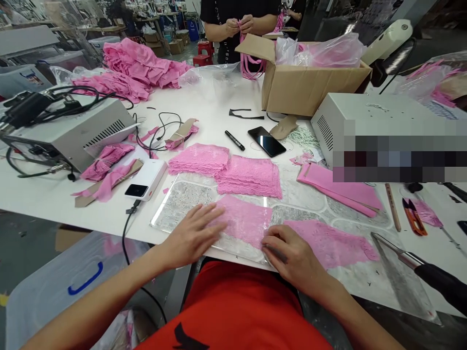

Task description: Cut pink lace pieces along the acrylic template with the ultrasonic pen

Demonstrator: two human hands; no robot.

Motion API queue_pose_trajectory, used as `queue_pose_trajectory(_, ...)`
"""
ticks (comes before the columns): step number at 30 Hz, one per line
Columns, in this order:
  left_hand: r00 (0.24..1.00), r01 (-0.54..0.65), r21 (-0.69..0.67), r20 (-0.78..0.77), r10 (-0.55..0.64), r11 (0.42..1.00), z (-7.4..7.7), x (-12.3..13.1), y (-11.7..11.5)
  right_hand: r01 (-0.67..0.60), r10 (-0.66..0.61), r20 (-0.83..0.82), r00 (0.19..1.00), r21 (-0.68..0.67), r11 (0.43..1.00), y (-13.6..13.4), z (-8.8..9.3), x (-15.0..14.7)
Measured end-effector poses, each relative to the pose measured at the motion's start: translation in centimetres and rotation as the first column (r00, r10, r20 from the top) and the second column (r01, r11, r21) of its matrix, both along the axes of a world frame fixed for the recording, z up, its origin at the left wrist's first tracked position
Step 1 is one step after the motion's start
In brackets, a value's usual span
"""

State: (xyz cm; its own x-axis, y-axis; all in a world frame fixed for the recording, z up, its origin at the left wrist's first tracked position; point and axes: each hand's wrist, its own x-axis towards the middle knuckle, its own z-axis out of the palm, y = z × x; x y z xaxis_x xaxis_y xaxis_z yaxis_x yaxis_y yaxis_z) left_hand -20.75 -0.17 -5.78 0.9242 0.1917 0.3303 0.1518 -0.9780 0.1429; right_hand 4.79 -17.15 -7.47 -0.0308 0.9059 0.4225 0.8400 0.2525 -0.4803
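Note:
A single piece of pink lace fabric (248,219) lies on the clear plastic sheet (292,187) in front of me. My left hand (197,233) rests flat on its left end, fingers stretched out. At its right edge my right hand (292,248) is closed, thumb and fingers pinched together; a small dark thing seems to show between them, but I cannot make it out. Just beyond are two stacks of pink lace pieces, a left stack (199,158) and a right stack (250,175). Another lace piece (328,240) lies to the right of my right hand.
On the right lie a black-handled metal-tipped tool (438,279), a clear ruler (404,282) and orange snips (414,217). A phone (267,141), a marker (234,140), a power bank (146,180), grey machine boxes (69,131) and a carton (314,87) stand around. A co-worker (239,29) handles pink strips opposite.

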Motion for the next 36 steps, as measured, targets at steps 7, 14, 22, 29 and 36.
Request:
queue_pose_trajectory(7, 0.991, 0.092, 0.067, -0.108, -0.084, 0.994, -0.5, 0.3, -0.3, 0.038, -0.045, 0.105, 0.994, 0.065, 0.997, -0.9, 0.6, -0.4)
queue_pose_trajectory(14, 0.981, 0.193, 0.099, 0.007, -0.194, 0.976, 0.1, 2.6, 0.1, 0.281, -0.301, 0.1, 0.948, 0.175, 0.944, -3.4, 1.0, 4.8)
queue_pose_trajectory(22, 0.842, 0.526, -0.071, -0.097, -0.531, 0.848, -0.4, 14.1, -4.0, 0.621, -0.614, 0.095, 0.784, -0.157, 0.768, -5.6, 0.5, 12.5)
queue_pose_trajectory(29, 0.787, 0.573, -0.239, -0.106, -0.608, 0.783, 0.7, 15.5, -2.1, 0.598, -0.601, 0.109, 0.792, -0.343, 0.725, -6.3, 1.7, 12.2)
queue_pose_trajectory(36, 0.784, 0.575, -0.259, -0.099, -0.613, 0.776, 1.2, 14.8, -1.5, 0.43, -0.466, 0.013, 0.885, -0.409, 0.805, -5.6, 2.6, 10.9)
